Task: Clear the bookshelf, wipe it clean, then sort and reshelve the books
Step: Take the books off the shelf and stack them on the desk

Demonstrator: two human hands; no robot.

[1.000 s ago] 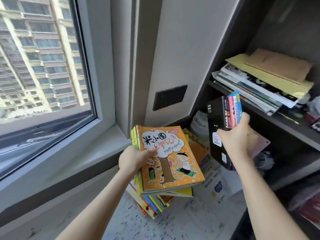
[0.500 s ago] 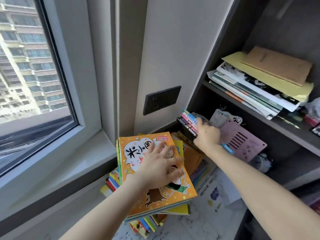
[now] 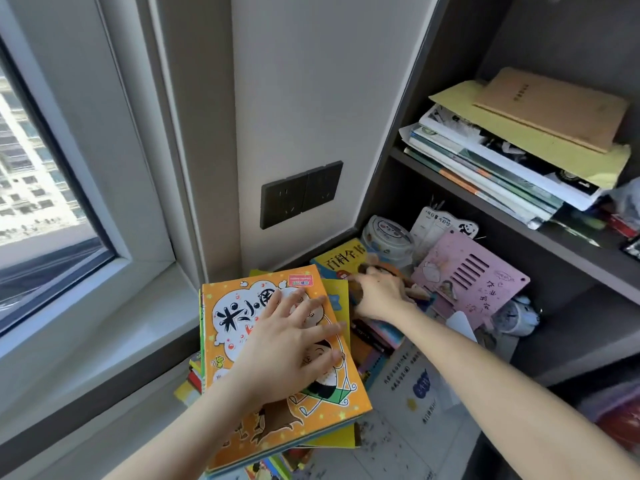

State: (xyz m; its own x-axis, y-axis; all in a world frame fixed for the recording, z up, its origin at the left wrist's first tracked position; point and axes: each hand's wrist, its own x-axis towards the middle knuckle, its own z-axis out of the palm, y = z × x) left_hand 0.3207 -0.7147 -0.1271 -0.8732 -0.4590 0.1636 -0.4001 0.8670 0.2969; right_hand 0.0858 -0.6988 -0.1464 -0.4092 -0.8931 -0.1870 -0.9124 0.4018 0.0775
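Upper shelf of the bookshelf (image 3: 588,277): a flat stack of books (image 3: 502,161) topped by a brown booklet (image 3: 550,105). Lower compartment: pink board (image 3: 474,282), round tub (image 3: 389,237) and small clock (image 3: 516,315), each partly hidden. Left hand (image 3: 294,355), fingers spread, presses flat on the orange book (image 3: 225,306) atop a pile on the counter (image 3: 384,448). Right hand (image 3: 379,296) rests on a second pile (image 3: 374,337) near a yellow book (image 3: 341,259); its fingers are blurred, possibly curled, so its grip cannot be told.

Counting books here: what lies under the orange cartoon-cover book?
Under the orange cartoon-cover book, edges of a yellow book and other colourful books show; their covers and number are hidden.
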